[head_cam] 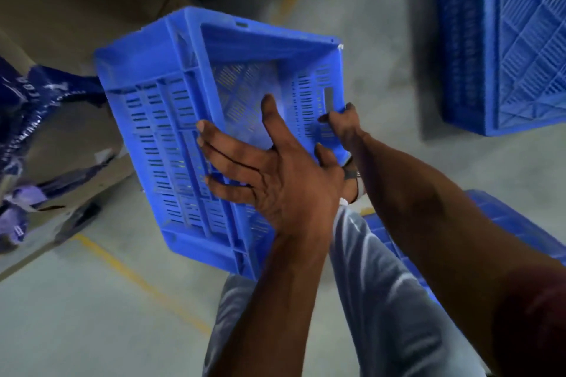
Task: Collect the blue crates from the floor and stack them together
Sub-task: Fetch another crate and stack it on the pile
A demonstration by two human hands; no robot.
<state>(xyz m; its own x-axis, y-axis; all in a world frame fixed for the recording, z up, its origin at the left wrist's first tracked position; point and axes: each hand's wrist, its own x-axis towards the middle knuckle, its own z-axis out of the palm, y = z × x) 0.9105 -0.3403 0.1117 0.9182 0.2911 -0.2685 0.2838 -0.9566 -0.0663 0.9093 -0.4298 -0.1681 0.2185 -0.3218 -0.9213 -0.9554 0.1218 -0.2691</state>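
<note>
Above the concrete floor (101,300), tilted blue crate (171,119) hangs: left hand (275,180) spread flat on its side, right hand (343,125) hooking the rim; one-sided grip could let it swing and drop.

No legible text, label, brand or number appears anywhere in view; the dark blue plastic wrapping (27,107) at the left edge carries pale printed lettering (blurred past reading, and running sideways); the blue crate (171,119) held up off the floor shows only moulded slots and ribs, with no marking that can be made out; the yellow line (137,278) painted on the concrete floor bears no characters.
</note>
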